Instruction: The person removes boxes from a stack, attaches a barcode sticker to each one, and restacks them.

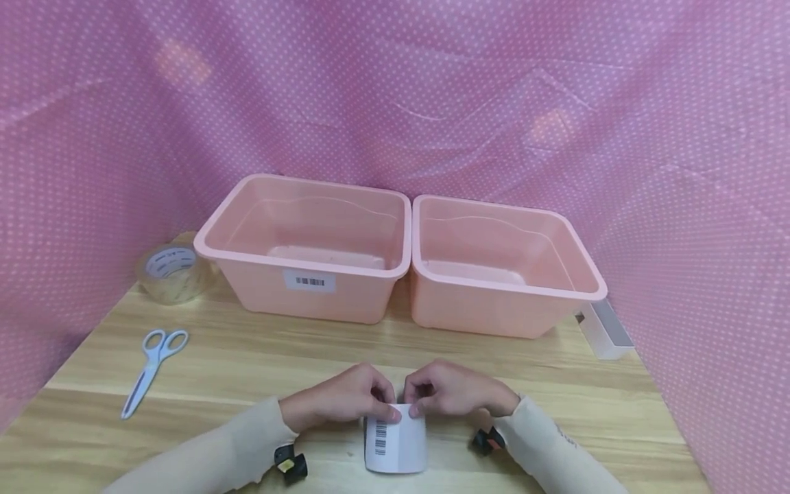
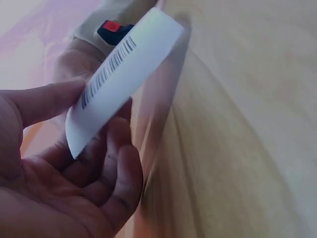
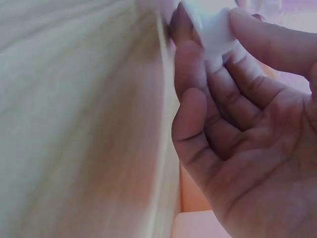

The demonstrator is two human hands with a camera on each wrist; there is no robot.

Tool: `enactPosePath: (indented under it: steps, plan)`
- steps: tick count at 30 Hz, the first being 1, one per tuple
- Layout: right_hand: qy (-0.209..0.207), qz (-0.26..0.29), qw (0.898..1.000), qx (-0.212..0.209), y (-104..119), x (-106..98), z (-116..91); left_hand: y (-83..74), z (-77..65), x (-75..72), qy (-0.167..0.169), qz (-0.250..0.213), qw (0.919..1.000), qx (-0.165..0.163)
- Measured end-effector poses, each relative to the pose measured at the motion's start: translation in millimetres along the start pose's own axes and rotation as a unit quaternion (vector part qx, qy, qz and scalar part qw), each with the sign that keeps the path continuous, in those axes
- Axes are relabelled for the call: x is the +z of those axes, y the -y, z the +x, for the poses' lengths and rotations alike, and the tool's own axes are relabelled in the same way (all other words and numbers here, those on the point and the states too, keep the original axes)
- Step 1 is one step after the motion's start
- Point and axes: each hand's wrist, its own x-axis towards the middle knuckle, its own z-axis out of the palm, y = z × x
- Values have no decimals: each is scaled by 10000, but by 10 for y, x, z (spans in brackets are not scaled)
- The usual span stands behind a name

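Both hands pinch the top edge of a white barcode label [image 1: 407, 446], close over the table near its front. My left hand [image 1: 354, 396] grips the upper left corner between thumb and fingers, beside the printed barcode [image 1: 380, 438]. At the upper right part, my right hand [image 1: 453, 390] holds the label between thumb and fingers, close to the left. In the left wrist view, the label [image 2: 131, 67] tilts under the left thumb, barcode facing out. Only a bright piece of the label [image 3: 215, 25] shows in the right wrist view, the rest being hidden.
Two pink bins stand side by side at the back; the left bin [image 1: 352, 302] bears a barcode label [image 1: 310, 280], the right bin [image 1: 475, 312] has a plain front. Blue scissors [image 1: 153, 363] and clear tape [image 1: 175, 278] lie left; a white box [image 1: 601, 333] sits right.
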Motion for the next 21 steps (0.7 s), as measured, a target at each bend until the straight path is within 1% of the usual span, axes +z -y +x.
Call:
enactPosePath:
  steps: [2,5,7,11,14,17,19,21]
  plan:
    - [-137,141,9998,64,8,-24,-10,-6,7,-9,-7,-296,9996,-2]
    - [-413,321,9984,192,20,-63,-28,-27,20,-32,-157,-501,9986,2]
    - [-642,417,9968,209,30,-98,-31,-45,33,-57,-297,-543,9981,38]
    - [-1191,517,9914,173,63,-177,-20,-72,62,-119,-656,-435,9966,223]
    - [-1663,472,9848,189,103,-221,-11,-84,79,-149,-961,-400,9940,340]
    - [-2131,376,9762,174,146,-236,2,-96,97,-153,-1245,-607,9899,298]
    - [-2458,320,9687,100,169,-233,22,-110,115,-143,-1420,-729,9868,255]
    - [-2833,230,9588,-14,181,-222,47,-127,135,-128,-1591,-856,9832,244]
